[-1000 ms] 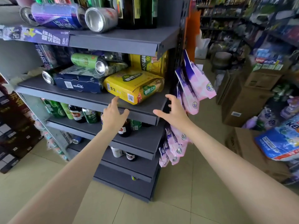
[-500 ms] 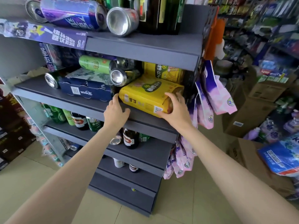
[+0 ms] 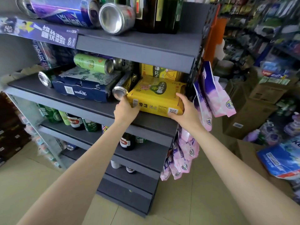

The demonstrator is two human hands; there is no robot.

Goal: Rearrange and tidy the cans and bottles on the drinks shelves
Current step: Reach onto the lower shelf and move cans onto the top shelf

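Now both hands (image 3: 125, 109) on yellow pack (image 3: 155, 96)

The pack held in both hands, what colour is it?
Yellow, with a green patch on top; the head view shows the pack best.

Yellow can pack (image 3: 155, 96) lies flat at the second shelf's (image 3: 90, 109) front right, beside toppled cans (image 3: 121, 92)

Head cam, fwd-down, near shelves (image 3: 90, 106).
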